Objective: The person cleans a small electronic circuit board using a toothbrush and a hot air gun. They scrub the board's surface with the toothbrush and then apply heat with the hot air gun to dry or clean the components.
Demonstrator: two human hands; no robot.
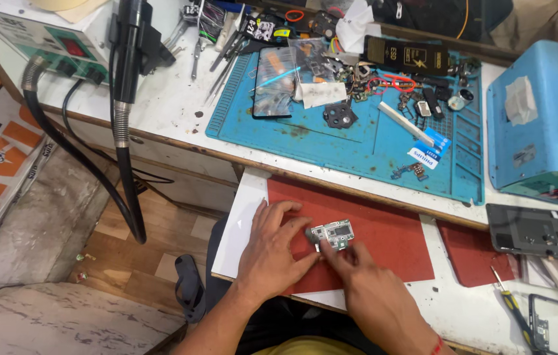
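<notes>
Leftmost, well away from the red rectangular work mat [391,230]: a white and green soldering station box [36,39] on the white counter [180,105], with a black hot-air handle [128,59] hung beside it and black ribbed hoses [121,190] drooping toward the wooden floor. Above and left of the red mat, across the counter edge: a blue silicone repair mat [358,144] carrying a black smartphone with a glossy screen [272,82], tweezers and loose small parts. On the near left part of the red mat: left hand [272,253], palm down, fingers [285,210] spread and curved, thumb tip pressing against the near left corner of a small silver and green phone circuit board [333,233]. Board flat on the red mat, near the mat's middle. Just right of the left hand: right hand [371,289], forefinger and thumb pinched on the board's near edge, other fingers curled under. Farther right of the red mat: a second, smaller red pad [473,253], a dark grey phone frame [538,230] lying flat, a screwdriver with a yellow and black handle [512,312], and behind them a light blue boxy machine [542,118].
</notes>
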